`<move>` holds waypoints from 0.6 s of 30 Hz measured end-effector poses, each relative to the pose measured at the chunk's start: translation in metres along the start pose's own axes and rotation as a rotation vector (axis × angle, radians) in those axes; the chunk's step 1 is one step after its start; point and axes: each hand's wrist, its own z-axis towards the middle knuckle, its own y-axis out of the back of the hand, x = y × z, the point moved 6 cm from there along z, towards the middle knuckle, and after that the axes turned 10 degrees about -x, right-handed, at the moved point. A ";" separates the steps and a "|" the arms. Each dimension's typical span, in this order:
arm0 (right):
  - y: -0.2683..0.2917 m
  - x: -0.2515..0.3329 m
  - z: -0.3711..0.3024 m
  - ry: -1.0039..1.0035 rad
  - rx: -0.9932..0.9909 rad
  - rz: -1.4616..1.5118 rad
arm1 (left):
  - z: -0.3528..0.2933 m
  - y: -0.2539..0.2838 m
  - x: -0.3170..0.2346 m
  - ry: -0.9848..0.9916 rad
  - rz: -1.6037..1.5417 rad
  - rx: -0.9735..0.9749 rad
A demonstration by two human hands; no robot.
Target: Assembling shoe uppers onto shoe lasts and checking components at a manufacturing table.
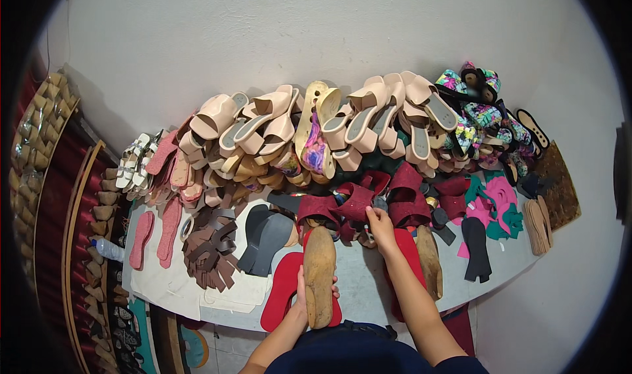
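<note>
One big pale wall (283, 38) took up the back, with a grey table (359, 275) right by it, its edge bowed by the lens. Off to the left hung a dark red curtain (58, 203), near a rack (52, 170) packed with tan blocks. Beige sandals (368, 117) were heaped along the far side of the table, with patterned sandals (474, 120) toward the right and a stained brown board (559, 183) at that end. White sheets (168, 295) covered some of the left part, dark strips (210, 245) bunched up next to them.

Near edge: a worn last (319, 278) sat over a red sole, and the left hand (301, 288) was wrapped around it. The right hand (380, 228) had its thumb and fingers pinching a dark red upper (354, 201) just beyond. Smallest bit: a clear bottle (108, 249) left of the table.
</note>
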 end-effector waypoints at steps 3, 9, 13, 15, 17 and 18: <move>-0.023 0.000 0.018 -0.039 0.240 0.165 | -0.004 -0.004 0.005 0.024 -0.018 0.020; -0.009 0.009 0.006 0.185 -0.004 -0.004 | -0.007 0.001 0.006 -0.087 0.255 -0.070; 0.000 0.031 -0.065 0.517 0.038 0.047 | -0.005 0.008 0.012 -0.053 0.373 -0.077; -0.018 0.019 -0.083 0.306 0.379 0.141 | -0.003 0.002 0.016 -0.014 0.412 -0.069; -0.025 0.013 -0.094 0.145 0.517 0.231 | -0.001 -0.002 0.020 0.024 0.454 -0.060; -0.025 0.011 -0.092 0.184 0.486 0.213 | 0.000 -0.003 0.021 0.063 0.442 -0.029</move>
